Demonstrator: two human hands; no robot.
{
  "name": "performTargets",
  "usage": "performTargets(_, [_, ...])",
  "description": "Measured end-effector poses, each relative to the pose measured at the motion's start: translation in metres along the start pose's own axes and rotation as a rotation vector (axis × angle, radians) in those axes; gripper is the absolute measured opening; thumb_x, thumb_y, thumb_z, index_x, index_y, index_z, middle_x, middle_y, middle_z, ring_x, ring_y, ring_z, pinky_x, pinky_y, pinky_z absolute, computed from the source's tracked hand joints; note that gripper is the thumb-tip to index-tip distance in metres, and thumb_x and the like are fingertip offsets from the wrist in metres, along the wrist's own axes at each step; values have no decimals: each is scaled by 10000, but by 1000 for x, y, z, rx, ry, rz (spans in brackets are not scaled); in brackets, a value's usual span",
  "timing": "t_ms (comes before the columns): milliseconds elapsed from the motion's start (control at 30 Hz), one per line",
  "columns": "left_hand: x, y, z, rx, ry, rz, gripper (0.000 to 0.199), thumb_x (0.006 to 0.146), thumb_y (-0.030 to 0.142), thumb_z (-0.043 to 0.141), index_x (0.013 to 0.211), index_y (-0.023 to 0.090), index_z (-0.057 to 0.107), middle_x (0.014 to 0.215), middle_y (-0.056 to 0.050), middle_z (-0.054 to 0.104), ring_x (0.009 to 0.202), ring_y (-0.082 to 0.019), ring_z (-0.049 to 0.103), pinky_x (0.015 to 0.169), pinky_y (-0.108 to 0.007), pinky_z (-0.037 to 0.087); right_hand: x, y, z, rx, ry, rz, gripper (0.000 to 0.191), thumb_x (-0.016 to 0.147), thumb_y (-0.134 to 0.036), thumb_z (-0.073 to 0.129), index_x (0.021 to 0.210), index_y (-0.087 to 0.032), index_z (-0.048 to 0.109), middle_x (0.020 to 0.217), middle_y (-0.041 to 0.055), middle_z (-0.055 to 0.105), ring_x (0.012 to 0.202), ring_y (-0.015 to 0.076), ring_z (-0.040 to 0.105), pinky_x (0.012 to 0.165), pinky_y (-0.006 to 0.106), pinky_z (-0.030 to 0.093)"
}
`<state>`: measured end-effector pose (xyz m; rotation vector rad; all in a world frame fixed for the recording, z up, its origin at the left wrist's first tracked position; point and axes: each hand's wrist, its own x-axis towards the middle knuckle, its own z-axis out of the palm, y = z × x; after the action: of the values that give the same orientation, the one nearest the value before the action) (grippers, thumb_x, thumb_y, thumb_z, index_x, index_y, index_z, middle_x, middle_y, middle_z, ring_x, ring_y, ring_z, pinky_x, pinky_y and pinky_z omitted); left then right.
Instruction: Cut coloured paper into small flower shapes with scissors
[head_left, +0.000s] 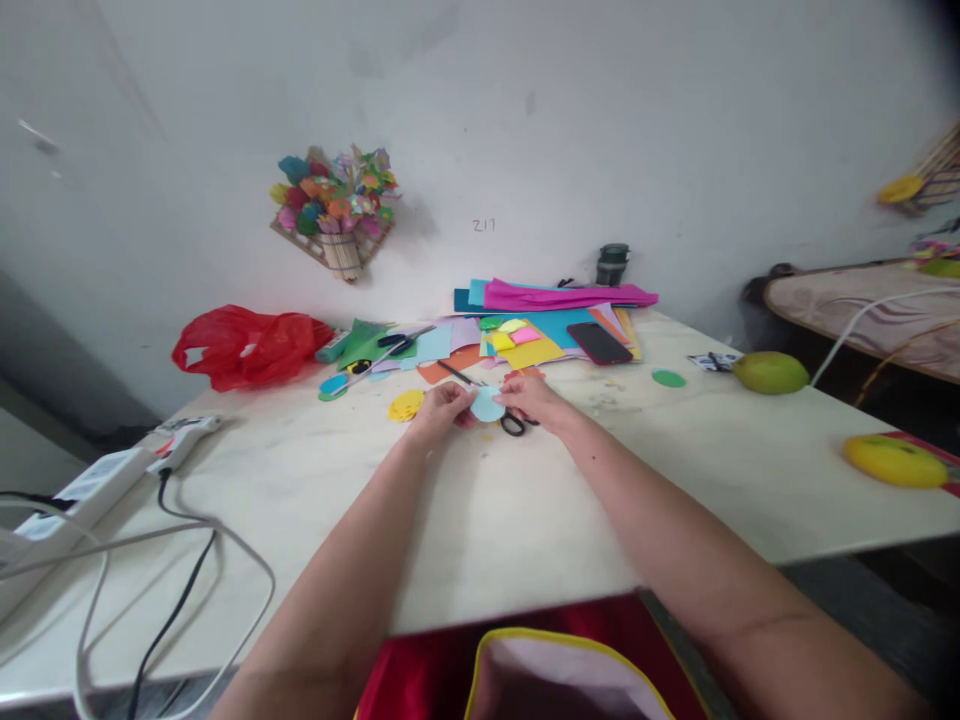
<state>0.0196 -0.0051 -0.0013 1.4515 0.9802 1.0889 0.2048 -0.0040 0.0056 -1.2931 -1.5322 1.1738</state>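
Observation:
A round piece of light blue paper (488,404) is held up between my two hands over the table. My left hand (447,404) pinches its left edge, and my right hand (531,396) grips the right edge, both with closed fingers. Black-handled scissors (513,424) lie just beneath the paper and my right hand, their blades partly hidden. Left of my left hand sits a small pile of yellow paper cutouts (406,405). Some orange-red paper (523,373) shows behind my right fingers.
Coloured paper sheets (431,343), a phone (600,343) and pink folded paper (570,295) lie along the back. A red plastic bag (251,345) is at left, near a white power strip (90,500) with loose cables. A green circle (668,378) and a mango (771,372) are at right.

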Motion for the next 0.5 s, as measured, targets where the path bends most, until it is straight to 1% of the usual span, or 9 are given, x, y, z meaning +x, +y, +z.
performTargets(100, [0, 1, 3, -54, 23, -21, 393, 660, 509, 680, 745, 147, 550, 564, -18, 628, 498, -128, 595, 511, -243, 495, 3, 4, 8, 38, 75, -44, 94, 709, -201, 631, 675, -139, 568, 447, -44, 542, 307, 39, 347, 315, 165, 233])
performTargets(167, [1, 2, 5, -75, 14, -51, 410, 616, 482, 725, 780, 135, 582, 623, -35, 655, 547, -138, 616, 542, -252, 510, 3, 3, 13, 67, 108, -64, 95, 709, -191, 625, 663, -146, 555, 444, -47, 541, 303, 42, 345, 318, 170, 251])
performTargets(233, [2, 1, 7, -72, 31, -54, 399, 558, 434, 776, 738, 129, 592, 650, -43, 666, 577, -145, 628, 562, -252, 515, 2, 1, 15, 77, 102, -88, 117, 711, -196, 623, 639, -153, 541, 450, -44, 547, 308, 45, 352, 323, 173, 263])
performTargets(300, [4, -1, 7, -78, 95, -22, 371, 562, 421, 775, 677, 129, 577, 626, -39, 659, 578, -146, 631, 567, -249, 515, 1, -2, 12, 72, 95, -120, 142, 737, -225, 597, 627, -154, 541, 488, -28, 577, 320, 45, 364, 336, 174, 281])
performTargets(333, [5, -2, 7, -88, 125, -11, 362, 577, 421, 766, 668, 132, 569, 609, -36, 654, 570, -148, 631, 563, -250, 514, 2, -3, 9, 60, 116, -135, 162, 755, -245, 575, 625, -152, 548, 516, -16, 595, 329, 45, 376, 347, 174, 298])
performTargets(400, [6, -4, 5, -110, 131, -28, 339, 601, 397, 759, 686, 133, 564, 611, -38, 657, 581, -156, 644, 562, -249, 514, 5, -1, -4, 31, 253, -145, 161, 764, -260, 556, 649, -148, 573, 564, 1, 621, 365, 51, 417, 392, 174, 357])
performTargets(467, [6, -6, 3, -143, 138, -62, 325, 615, 379, 755, 700, 137, 555, 616, -38, 659, 583, -162, 652, 553, -246, 512, 11, 3, -22, -41, 446, -106, 178, 768, -277, 540, 665, -143, 595, 610, 26, 648, 420, 73, 483, 437, 184, 400])
performTargets(500, [6, -7, 2, -162, 141, -74, 321, 619, 373, 753, 702, 140, 549, 618, -37, 659, 583, -165, 654, 549, -246, 511, 13, 6, -32, -87, 514, -71, 191, 774, -295, 529, 706, -141, 619, 648, 38, 666, 447, 88, 514, 449, 193, 410])
